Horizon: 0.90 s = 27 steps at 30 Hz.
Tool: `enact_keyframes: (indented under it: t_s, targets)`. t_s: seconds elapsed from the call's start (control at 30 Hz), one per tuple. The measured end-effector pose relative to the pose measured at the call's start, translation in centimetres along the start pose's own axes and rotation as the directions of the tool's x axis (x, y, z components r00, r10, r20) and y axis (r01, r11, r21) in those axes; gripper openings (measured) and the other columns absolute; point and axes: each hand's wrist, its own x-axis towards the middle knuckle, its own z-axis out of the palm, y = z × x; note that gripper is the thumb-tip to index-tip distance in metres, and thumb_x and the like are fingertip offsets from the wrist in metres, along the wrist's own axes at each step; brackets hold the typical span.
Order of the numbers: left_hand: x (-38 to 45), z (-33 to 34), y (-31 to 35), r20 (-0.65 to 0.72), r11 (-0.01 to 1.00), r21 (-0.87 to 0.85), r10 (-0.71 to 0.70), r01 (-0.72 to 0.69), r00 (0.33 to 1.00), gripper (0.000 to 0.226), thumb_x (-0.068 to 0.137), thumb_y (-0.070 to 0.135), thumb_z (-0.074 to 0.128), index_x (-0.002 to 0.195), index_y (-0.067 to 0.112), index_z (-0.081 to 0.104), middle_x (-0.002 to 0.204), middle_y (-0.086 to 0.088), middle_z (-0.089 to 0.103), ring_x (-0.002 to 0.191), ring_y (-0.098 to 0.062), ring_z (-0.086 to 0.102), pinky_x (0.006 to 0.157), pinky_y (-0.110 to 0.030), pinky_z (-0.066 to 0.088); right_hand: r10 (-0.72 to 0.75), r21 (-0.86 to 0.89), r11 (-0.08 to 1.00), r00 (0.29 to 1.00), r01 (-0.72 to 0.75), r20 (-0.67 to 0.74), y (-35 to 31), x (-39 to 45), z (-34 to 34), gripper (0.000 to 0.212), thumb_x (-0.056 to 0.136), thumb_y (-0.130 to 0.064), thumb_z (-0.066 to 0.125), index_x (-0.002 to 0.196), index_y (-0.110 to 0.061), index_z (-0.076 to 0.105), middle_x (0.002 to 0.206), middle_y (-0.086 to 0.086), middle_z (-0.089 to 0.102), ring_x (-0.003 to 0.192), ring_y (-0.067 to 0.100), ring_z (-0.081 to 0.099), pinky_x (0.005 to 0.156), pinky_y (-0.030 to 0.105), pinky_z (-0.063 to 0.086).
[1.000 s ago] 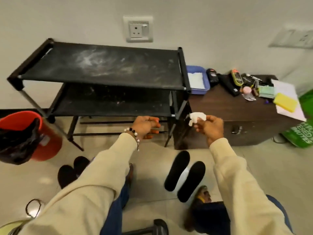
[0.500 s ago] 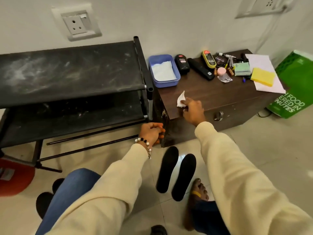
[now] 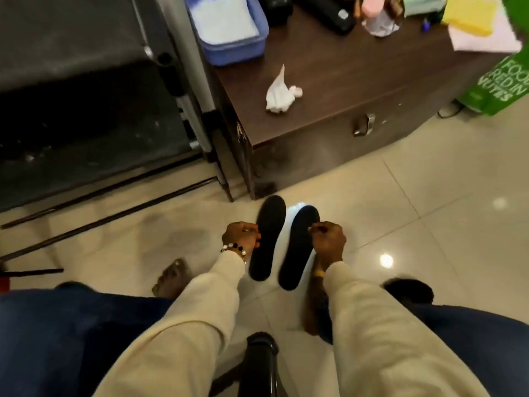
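Two black insoles lie side by side on the tiled floor, the left insole (image 3: 269,239) and the right insole (image 3: 299,247). My left hand (image 3: 242,239), with a bead bracelet at the wrist, has curled fingers at the left insole's outer edge. My right hand (image 3: 327,239) is curled over the right insole's outer edge. Whether either hand grips its insole is unclear. A crumpled white tissue (image 3: 279,94) lies on the brown cabinet (image 3: 343,81), apart from both hands.
A black shoe rack (image 3: 86,67) stands at the left beside the cabinet. A blue tub (image 3: 229,24), small bottles and a yellow sponge (image 3: 469,15) sit at the cabinet's back. A green bag (image 3: 503,81) leans at the right. A black chair part (image 3: 262,348) is between my knees.
My right hand has let go of the tissue on the cabinet top. Both hands have dropped to the insoles on the floor, and my view has tilted downward.
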Motion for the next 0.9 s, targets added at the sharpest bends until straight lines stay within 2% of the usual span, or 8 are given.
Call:
enact_keyframes:
  t_s: [0.07,0.13,0.27,0.37,0.53,0.63,0.73,0.9]
  targets:
    - [2.6,1.3,-3.3,0.020,0.980,0.196,-0.032,0.027,0.999,0.015,0.088,0.007,0.060,0.097,0.014,0.071,0.107,-0.013,0.071,0.091,-0.028,0.067,0.078,-0.032,0.056,0.073,-0.195,0.980,0.990,-0.049,0.119,2.9,0.0,1.4,0.038,0.079,-0.046,0.064,0.107,-0.021,0.066,0.108,0.010,0.066,0.103,0.036,0.060,0.092,0.044,0.048]
    - [6.2,3.2,-6.2,0.018,0.895,0.443,-0.070,0.054,0.997,0.024,0.089,0.016,0.063,0.113,0.012,0.069,0.122,-0.011,0.065,0.112,-0.031,0.060,0.098,-0.033,0.046,0.161,-0.490,0.869,0.977,-0.073,0.141,5.3,1.3,3.3,0.053,0.075,-0.067,0.050,0.114,-0.032,0.057,0.114,0.006,0.059,0.107,0.036,0.056,0.093,0.047,0.044]
    - [8.4,4.8,-8.7,0.021,0.812,0.583,-0.042,0.022,0.999,0.051,0.088,0.030,0.067,0.131,0.007,0.051,0.130,-0.015,0.055,0.121,-0.034,0.051,0.098,-0.039,0.042,0.018,-0.736,0.677,0.998,0.030,0.057,4.7,0.1,3.7,0.060,0.085,-0.065,0.040,0.122,-0.020,0.057,0.131,0.009,0.044,0.120,0.034,0.044,0.096,0.046,0.036]
    - [10.9,7.7,-11.0,-0.046,0.735,0.673,-0.073,0.085,0.996,0.070,0.082,0.040,0.072,0.135,0.009,0.039,0.131,-0.016,0.046,0.119,-0.037,0.049,0.093,-0.048,0.046,0.165,-0.720,0.693,0.982,-0.050,0.091,5.9,2.0,6.3,0.060,0.096,-0.043,0.045,0.140,-0.004,0.033,0.145,0.014,0.033,0.133,0.029,0.032,0.107,0.035,0.027]
    - [12.1,10.0,-12.9,-0.128,0.647,0.757,0.003,0.095,0.992,0.083,0.079,0.036,0.076,0.140,0.010,0.025,0.137,-0.017,0.042,0.124,-0.038,0.046,0.097,-0.050,0.044,0.294,-0.546,0.798,0.956,-0.255,-0.016,7.9,3.4,10.4,0.082,0.089,-0.035,0.062,0.145,0.000,0.015,0.146,0.024,0.027,0.135,0.039,0.026,0.109,0.045,0.026]
    - [12.5,9.8,-13.2,-0.145,0.740,0.661,-0.037,0.125,0.989,0.082,0.076,0.026,0.080,0.138,0.011,0.028,0.131,-0.017,0.045,0.120,-0.038,0.048,0.097,-0.050,0.043,0.271,-0.537,0.810,0.963,-0.233,-0.009,7.9,3.5,8.6,0.065,0.091,-0.031,0.059,0.141,-0.003,0.028,0.144,0.021,0.030,0.133,0.035,0.030,0.106,0.041,0.029]
    - [12.3,9.1,-12.8,-0.064,0.768,0.635,-0.050,0.079,0.997,0.053,0.082,0.025,0.074,0.127,0.009,0.049,0.122,-0.018,0.054,0.113,-0.037,0.053,0.093,-0.044,0.045,0.132,-0.666,0.731,0.989,-0.147,-0.073,8.6,3.0,6.3,0.050,0.084,-0.056,0.046,0.118,-0.022,0.057,0.129,0.007,0.045,0.118,0.034,0.044,0.095,0.047,0.037]
    - [9.1,6.8,-10.3,-0.027,0.849,0.525,-0.056,0.062,0.998,0.030,0.092,0.019,0.059,0.118,0.003,0.062,0.119,-0.018,0.062,0.111,-0.036,0.056,0.096,-0.040,0.046,0.145,-0.585,0.801,0.989,-0.126,-0.016,7.2,1.2,4.0,0.051,0.074,-0.068,0.043,0.111,-0.035,0.057,0.123,0.006,0.052,0.115,0.035,0.046,0.095,0.052,0.036]
